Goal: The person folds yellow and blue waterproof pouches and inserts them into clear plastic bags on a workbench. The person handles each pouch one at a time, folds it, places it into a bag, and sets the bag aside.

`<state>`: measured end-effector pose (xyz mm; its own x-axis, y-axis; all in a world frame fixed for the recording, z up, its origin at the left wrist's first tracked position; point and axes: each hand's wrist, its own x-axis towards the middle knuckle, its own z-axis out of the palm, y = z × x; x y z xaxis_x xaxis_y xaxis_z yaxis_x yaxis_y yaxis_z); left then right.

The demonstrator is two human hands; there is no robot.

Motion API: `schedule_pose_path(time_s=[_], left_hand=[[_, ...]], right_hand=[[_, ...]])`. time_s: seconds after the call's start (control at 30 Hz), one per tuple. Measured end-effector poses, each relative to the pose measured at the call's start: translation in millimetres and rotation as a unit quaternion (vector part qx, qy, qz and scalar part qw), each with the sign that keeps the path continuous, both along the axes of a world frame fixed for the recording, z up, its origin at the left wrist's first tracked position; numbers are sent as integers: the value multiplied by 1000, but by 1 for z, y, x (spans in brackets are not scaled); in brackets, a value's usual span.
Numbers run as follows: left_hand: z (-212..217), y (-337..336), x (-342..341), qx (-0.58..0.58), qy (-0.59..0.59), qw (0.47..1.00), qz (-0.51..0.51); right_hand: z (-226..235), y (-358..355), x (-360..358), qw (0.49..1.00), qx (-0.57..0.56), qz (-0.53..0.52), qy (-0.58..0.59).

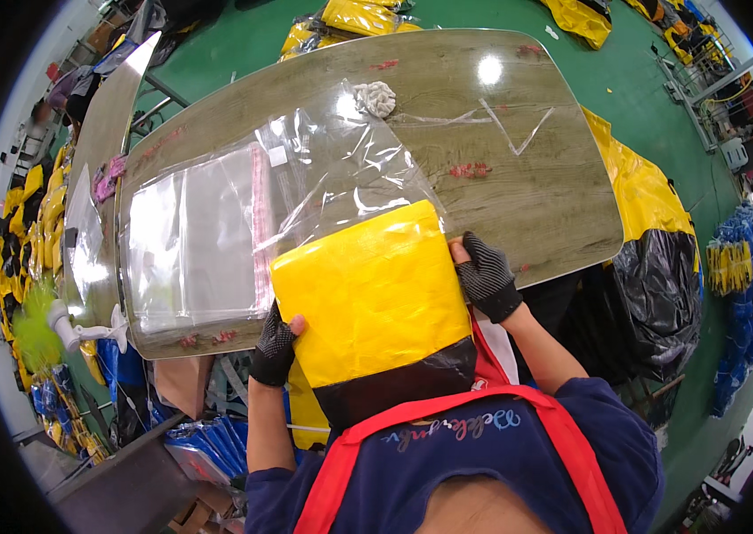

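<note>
A folded yellow-and-black sheet (367, 294), smooth and plastic-looking, lies at the near edge of the table, its black band toward me. My left hand (273, 349), in a dark fingerless glove, grips its left side with the thumb on top. On the right side, my right hand (487, 274) in a matching glove pinches the edge near the far corner. Just beyond the sheet spreads a clear plastic bag (350, 169); whether it overlaps the sheet I cannot tell. To the left rests a stack of clear bags (189, 240) with a pinkish edge strip.
The wood-patterned table (536, 116) carries a crumpled white bundle (376, 99) at its far side. A white fan-like device (83, 329) sits by the left edge. Yellow-and-black bundles (639, 205) stand right of the table, blue bundles (741, 303) farther right.
</note>
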<state>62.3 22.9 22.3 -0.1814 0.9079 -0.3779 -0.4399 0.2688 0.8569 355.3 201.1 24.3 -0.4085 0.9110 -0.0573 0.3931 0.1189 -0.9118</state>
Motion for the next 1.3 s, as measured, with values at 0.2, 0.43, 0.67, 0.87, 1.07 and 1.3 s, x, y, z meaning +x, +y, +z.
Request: schedule_pose_path(time_s=[0.2, 0.43, 0.67, 0.87, 1.07, 1.3], left_hand=[[0, 15, 35, -122, 221, 967, -31], [10, 4, 42, -56, 95, 988, -108], [16, 10, 8, -52, -33, 997, 46], [33, -23, 52, 60, 150, 986, -43], [-6, -10, 66, -164, 329, 916, -162], [-35, 54, -20, 54, 381, 888, -250]], right_hand=[[32, -71, 37, 999, -47, 7, -14], [-43, -17, 51, 977, 50, -118, 173], [6, -48, 7, 978, -131, 99, 130], [56, -119, 65, 957, -229, 82, 158], [20, -70, 90, 945, -220, 191, -150], [-20, 32, 20, 890, -356, -65, 279]])
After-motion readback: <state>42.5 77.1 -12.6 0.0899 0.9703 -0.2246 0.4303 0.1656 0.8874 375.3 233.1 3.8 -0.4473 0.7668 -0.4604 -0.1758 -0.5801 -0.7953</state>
